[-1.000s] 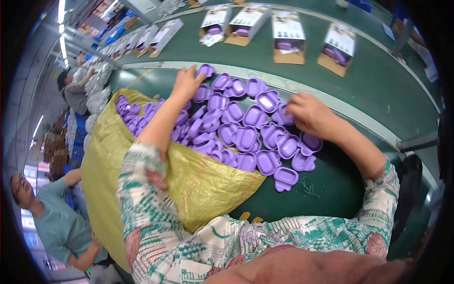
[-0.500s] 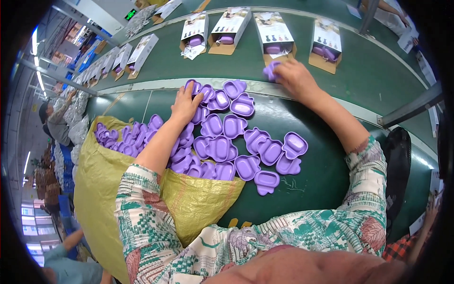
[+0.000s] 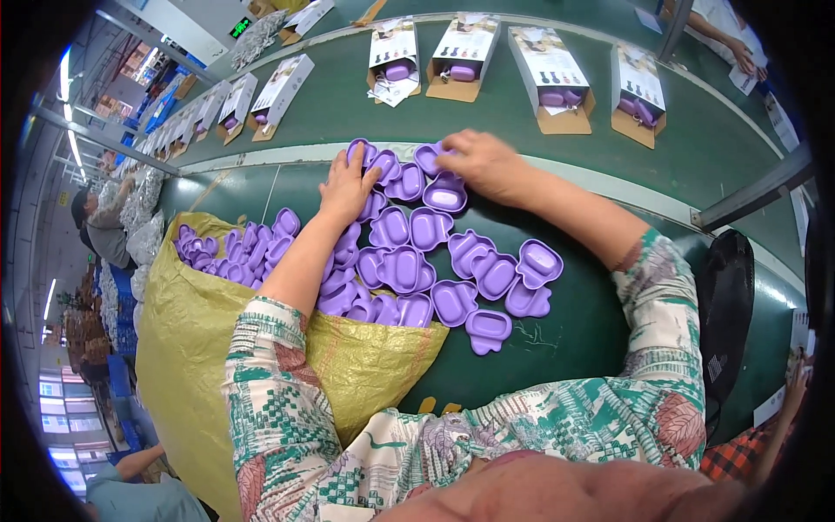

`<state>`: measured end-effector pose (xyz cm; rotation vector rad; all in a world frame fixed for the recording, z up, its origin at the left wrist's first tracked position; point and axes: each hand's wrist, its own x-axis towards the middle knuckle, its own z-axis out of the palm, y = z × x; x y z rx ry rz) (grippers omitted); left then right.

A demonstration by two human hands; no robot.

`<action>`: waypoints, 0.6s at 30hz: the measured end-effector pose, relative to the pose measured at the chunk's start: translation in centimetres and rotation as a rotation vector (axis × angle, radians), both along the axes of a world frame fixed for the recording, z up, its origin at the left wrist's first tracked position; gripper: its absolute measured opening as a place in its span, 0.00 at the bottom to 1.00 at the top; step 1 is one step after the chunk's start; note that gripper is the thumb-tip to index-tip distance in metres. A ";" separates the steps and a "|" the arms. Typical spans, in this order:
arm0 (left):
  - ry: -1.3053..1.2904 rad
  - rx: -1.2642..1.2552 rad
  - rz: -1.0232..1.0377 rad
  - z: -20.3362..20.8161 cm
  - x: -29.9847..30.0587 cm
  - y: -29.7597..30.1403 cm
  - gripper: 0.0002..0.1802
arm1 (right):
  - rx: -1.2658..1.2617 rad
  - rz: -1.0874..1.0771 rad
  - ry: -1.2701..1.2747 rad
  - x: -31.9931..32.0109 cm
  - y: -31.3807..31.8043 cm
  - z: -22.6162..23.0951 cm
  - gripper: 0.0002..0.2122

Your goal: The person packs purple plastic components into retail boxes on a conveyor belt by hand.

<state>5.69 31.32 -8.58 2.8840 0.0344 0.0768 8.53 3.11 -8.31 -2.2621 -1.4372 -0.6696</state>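
Note:
Shallow purple plastic dishes, rounded with a lobed end, lie spread on the dark green table. My left hand rests on the upper left of the group, fingers stretched out over a purple dish. At the top of the group, my right hand has its fingertips closed on the edge of another purple dish. More of these dishes spill from the mouth of a yellow woven sack, partly behind my left forearm.
Beyond a pale rail, a green conveyor belt carries open white boxes with purple items inside. A metal post and a black bag are at the right. Other people work around the line.
My right hand has come left and nearer from the boxes, without the purple dish it held, to a dish in the group. The boxes have shifted right; the one it was beside shows more purple inside.

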 end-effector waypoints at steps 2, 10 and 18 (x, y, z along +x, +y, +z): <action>-0.005 0.020 -0.003 -0.4 0.3 -0.3 0.38 | -0.078 0.004 0.034 0.7 1.7 -0.8 0.09; -0.008 0.057 0.004 0.1 -0.1 -0.5 0.37 | 0.009 -0.194 -0.077 4.5 -2.1 -0.2 0.09; 0.012 0.035 0.005 -0.1 0.0 -1.0 0.38 | 0.062 -0.757 -0.292 12.4 -8.1 0.4 0.06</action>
